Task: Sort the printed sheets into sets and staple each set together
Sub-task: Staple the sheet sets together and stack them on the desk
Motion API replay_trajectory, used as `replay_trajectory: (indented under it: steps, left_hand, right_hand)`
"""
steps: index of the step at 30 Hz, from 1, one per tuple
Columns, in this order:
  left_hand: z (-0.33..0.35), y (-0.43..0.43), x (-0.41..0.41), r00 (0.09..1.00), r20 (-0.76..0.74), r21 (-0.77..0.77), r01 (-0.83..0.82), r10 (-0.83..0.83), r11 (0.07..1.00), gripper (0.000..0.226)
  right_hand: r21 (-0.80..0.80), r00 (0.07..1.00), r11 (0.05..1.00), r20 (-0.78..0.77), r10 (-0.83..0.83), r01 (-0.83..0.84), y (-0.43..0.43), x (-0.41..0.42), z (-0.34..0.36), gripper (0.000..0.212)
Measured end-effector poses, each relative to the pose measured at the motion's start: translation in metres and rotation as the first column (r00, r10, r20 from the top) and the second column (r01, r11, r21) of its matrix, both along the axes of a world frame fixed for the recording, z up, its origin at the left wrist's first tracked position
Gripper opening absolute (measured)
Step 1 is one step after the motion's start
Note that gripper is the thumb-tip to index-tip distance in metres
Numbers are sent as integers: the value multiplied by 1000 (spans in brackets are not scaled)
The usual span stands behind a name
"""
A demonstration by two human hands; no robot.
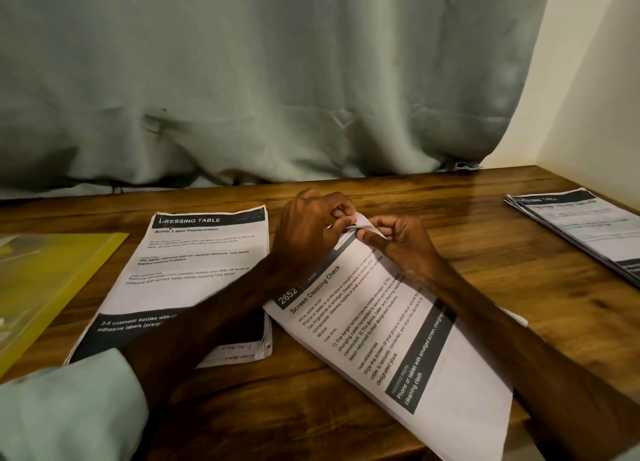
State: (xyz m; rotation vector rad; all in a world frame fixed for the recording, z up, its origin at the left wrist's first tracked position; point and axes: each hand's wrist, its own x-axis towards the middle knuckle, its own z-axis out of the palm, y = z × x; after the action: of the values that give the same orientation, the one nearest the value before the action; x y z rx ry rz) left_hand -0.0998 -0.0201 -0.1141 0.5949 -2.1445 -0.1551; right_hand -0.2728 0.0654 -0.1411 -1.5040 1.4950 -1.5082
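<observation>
Screen Cleaning Check sheets point(381, 329), white with black bands and the number 2652, lie slanted on the bench point(485, 270) at 6 o'clock, their top corner lifted and curled. The left hand point(308, 228) and right hand point(398, 242) meet there, each grip pinching that corner. At 9 o'clock of them lies the Dressing Table stack point(194, 280), with a yellow folder point(45, 287) beyond it. At 3 o'clock, well apart, lies another stack point(585, 228).
</observation>
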Motion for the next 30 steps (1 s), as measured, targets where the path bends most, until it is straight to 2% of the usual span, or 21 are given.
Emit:
replay_trajectory:
  steps: [4, 10, 13, 15, 19, 24, 30]
  left_hand:
    - [2, 3, 1, 999, -23, -100, -26, 24, 995, 8]
    - [-3, -5, 0, 998, 47, -174, -26, 35, 984, 9]
    - [0, -5, 1, 995, 103, -211, 41, -20, 977, 13]
    - [5, -2, 4, 989, 131, -193, 95, -70, 977, 10]
    - [13, -2, 8, 982, 145, -49, 126, -118, 991, 12]
    - [17, -9, 7, 976, 140, -62, 177, -167, 982, 20]
    - [18, -6, 6, 980, 109, -58, 174, -167, 983, 16]
  right_hand:
    - [6, 1000, 1000, 0, 0, 0, -1, -1, -1, 14]
    - [5, 1000, 1000, -8, -5, 5, -1, -4, -2, 14]
    - [0, 1000, 1000, 8, -6, 6, -1, -4, 0, 13]
    - [-4, 1000, 1000, 20, -9, 9, -1, -4, 0, 14]
    - [-15, 1000, 1000, 13, -3, 3, 0, -5, 0, 13]
    - [-13, 999, 999, 7, -36, 36, -1, -7, 0, 11]
    - [-16, 998, 998, -22, -54, 53, -3, -9, -1, 12]
